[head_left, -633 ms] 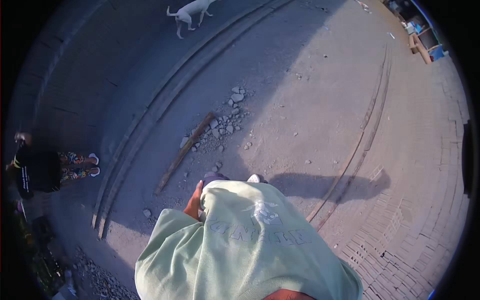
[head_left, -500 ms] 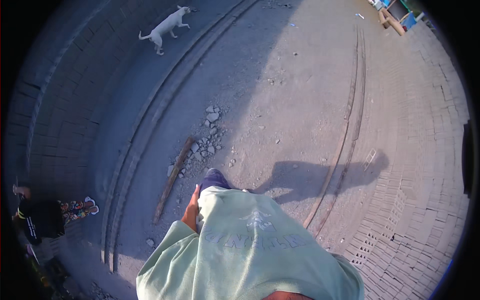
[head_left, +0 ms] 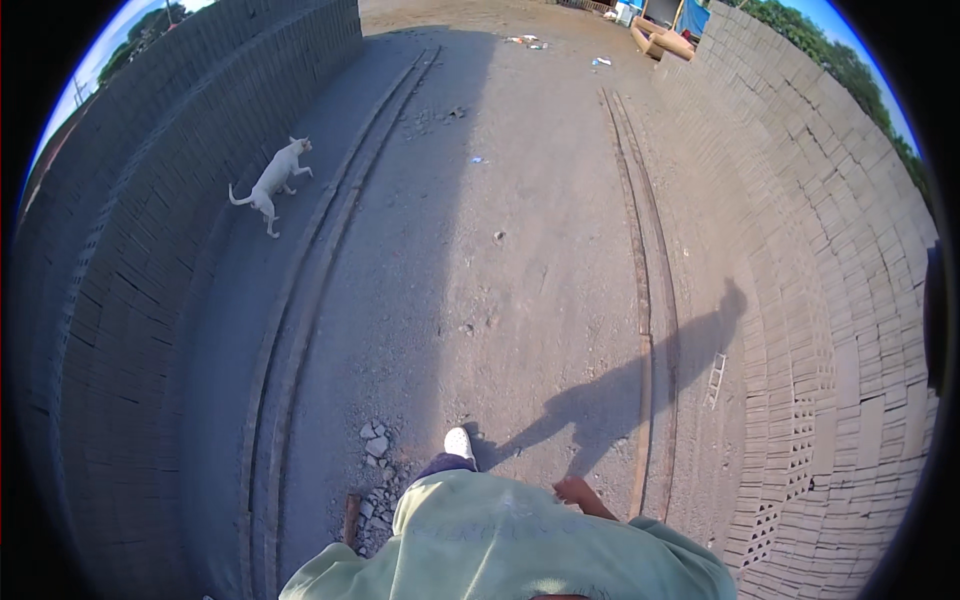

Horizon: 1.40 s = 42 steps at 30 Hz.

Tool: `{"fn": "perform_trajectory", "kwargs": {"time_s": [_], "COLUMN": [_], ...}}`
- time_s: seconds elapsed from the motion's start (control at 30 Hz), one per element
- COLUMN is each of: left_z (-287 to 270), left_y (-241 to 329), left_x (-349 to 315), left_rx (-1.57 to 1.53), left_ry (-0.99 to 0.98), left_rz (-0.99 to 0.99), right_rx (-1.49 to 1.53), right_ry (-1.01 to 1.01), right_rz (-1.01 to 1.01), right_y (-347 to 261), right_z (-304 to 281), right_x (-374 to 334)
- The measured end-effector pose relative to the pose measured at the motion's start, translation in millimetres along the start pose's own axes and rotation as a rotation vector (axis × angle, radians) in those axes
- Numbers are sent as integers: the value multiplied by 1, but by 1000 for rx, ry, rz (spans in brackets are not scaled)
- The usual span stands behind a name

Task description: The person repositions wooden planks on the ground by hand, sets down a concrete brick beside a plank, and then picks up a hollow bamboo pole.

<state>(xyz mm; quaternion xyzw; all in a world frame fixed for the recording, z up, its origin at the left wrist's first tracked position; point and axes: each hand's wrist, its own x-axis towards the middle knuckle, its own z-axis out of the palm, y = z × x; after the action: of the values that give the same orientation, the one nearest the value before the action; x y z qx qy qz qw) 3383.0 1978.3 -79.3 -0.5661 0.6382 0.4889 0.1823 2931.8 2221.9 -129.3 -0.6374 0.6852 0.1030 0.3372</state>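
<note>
My right hand shows beside the front of my light green shirt, held low over the dirt ground. I see nothing in it, but its fingers are small and blurred. My left hand is out of sight, with only the green left sleeve showing. Below me a white shoe steps forward on the ground. To its left lie grey broken chunks and the end of a wooden post.
High brick stacks wall the left, and more brick rows line the right. Paired long strips run along the ground at left, others at right. A white dog walks ahead near the left stack. A small ladder-like frame lies at right.
My view has tilted up and moved forward. The chunks and post are now nearer. My left hand and the person at left have left the view; my right hand has come in.
</note>
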Motion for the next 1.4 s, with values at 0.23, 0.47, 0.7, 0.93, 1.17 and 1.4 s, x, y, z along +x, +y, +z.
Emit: {"fn": "perform_trajectory", "kwargs": {"time_s": [0.23,0.47,0.7,0.93,1.17,1.4], "left_z": [-135,-219,-299,-371,-489,-596], "left_y": [131,295,485,616,783,959], "left_x": [135,294,427,588,740,873], "left_rx": [151,250,230,219,288,341], "left_ry": [-66,-77,-11,27,23,35], "left_rz": [69,133,193,222,306,413], "right_rx": [1700,1428,1205,1126,1145,1263], "right_ry": [297,366,723,572,527,617], "right_rz": [689,539,424,441,600,761], "right_y": [-14,101,215,346,440,539], "right_z": [-190,-336,-465,-628,-730,-826], "right_x": [34,188,338,499,603,697]}}
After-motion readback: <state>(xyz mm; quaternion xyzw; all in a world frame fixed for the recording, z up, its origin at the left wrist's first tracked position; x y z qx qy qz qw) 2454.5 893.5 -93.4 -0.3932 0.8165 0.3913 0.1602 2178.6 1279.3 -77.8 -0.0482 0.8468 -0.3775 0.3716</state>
